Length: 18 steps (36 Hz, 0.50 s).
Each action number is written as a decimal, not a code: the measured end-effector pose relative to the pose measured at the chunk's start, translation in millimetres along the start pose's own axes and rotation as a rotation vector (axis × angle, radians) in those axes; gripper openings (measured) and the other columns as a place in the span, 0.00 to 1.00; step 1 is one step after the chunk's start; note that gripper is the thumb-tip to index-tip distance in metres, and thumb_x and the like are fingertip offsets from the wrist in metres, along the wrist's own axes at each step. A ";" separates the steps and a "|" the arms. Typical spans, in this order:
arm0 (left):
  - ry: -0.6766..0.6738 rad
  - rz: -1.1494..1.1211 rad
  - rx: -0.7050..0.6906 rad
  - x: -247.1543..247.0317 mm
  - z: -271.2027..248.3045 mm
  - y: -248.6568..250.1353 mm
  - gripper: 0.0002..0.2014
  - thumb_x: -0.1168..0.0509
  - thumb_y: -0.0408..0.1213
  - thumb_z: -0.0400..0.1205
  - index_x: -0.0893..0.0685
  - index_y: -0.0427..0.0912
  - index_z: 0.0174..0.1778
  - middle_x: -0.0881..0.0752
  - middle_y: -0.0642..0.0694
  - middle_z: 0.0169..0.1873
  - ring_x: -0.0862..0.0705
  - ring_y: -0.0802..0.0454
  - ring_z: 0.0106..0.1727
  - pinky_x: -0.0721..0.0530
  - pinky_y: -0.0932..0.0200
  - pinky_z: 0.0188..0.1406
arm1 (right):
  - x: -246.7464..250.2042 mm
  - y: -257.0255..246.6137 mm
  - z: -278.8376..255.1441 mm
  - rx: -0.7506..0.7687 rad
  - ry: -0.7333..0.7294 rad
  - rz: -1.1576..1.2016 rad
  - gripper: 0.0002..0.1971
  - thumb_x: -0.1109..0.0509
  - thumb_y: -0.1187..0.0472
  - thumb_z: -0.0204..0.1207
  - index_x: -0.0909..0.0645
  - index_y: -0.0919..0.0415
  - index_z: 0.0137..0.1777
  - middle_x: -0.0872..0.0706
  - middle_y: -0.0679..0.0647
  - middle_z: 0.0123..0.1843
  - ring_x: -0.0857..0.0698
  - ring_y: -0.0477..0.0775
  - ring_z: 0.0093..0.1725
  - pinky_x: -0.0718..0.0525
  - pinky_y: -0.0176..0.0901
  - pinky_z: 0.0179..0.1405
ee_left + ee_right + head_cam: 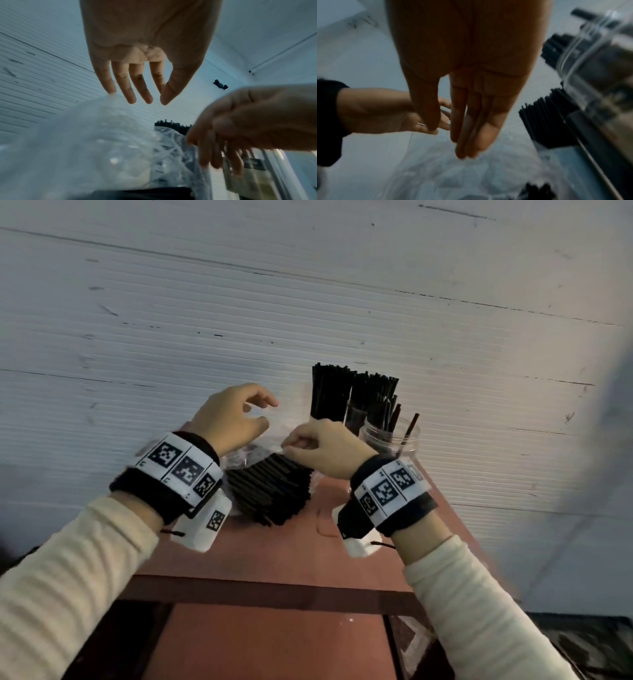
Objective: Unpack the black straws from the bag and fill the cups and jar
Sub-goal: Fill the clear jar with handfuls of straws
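Straws (pixel 270 491) lie as a dark bundle inside the clear plastic bag (pixel 246 455) on the reddish tabletop (pixel 274 546), between the two wrists, with the bag's mouth at about 12 o'clock from the bundle. The right hand (pixel 325 446) pinches the bag's edge between thumb and fingers, while the left hand (pixel 233 416) hovers over the plastic at about 10 o'clock, fingers loosely spread and gripping nothing firmly as far as the wrist view shows. At about 2 o'clock stand the cups (pixel 330 395), already packed with straws, and the clear jar (pixel 390 440), holding only some. The step looks like opening the bag; it would go best with both hands taking opposite lips of the mouth and pulling evenly, keeping the bundle flat so straws do not spill off the tabletop.
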<state>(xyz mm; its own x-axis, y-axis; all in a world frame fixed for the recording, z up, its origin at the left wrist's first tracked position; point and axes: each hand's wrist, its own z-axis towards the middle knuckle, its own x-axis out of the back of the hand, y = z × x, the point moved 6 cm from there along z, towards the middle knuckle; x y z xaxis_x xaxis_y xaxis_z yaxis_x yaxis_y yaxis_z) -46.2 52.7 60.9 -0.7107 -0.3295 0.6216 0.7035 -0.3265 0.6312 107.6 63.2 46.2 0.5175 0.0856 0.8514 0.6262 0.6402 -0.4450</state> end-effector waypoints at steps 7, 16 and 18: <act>-0.174 0.088 0.101 10.8 -12.5 -43.5 0.17 0.32 0.30 0.79 0.14 0.55 0.60 0.21 0.51 0.69 0.25 0.52 0.74 0.28 0.59 0.61 | -64.9 4.3 20.8 -0.134 -0.354 -0.317 0.22 0.38 0.44 0.82 0.22 0.55 0.71 0.17 0.53 0.67 0.19 0.55 0.65 0.24 0.42 0.62; -0.188 0.095 0.101 11.4 -22.9 -49.8 0.23 0.37 0.23 0.78 0.13 0.58 0.56 0.18 0.52 0.70 0.14 0.50 0.56 0.21 0.61 0.49 | -89.1 -1.3 35.5 -0.172 -0.375 -0.370 0.22 0.34 0.49 0.81 0.24 0.57 0.73 0.17 0.56 0.68 0.19 0.58 0.66 0.22 0.50 0.67; -0.137 0.094 0.094 13.0 -20.5 -48.5 0.22 0.37 0.22 0.79 0.12 0.55 0.57 0.17 0.51 0.68 0.13 0.49 0.43 0.25 0.71 0.32 | -91.2 -4.2 38.6 -0.159 -0.369 -0.382 0.24 0.33 0.53 0.80 0.27 0.55 0.75 0.20 0.57 0.71 0.21 0.59 0.68 0.24 0.51 0.69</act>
<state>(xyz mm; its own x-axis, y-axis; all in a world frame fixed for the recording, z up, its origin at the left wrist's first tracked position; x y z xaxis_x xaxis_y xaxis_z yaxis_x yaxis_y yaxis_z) -89.4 46.1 28.9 -0.6402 -0.2288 0.7333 0.7680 -0.2139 0.6037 35.3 82.2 -18.8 0.0154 0.1505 0.9885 0.8244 0.5575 -0.0977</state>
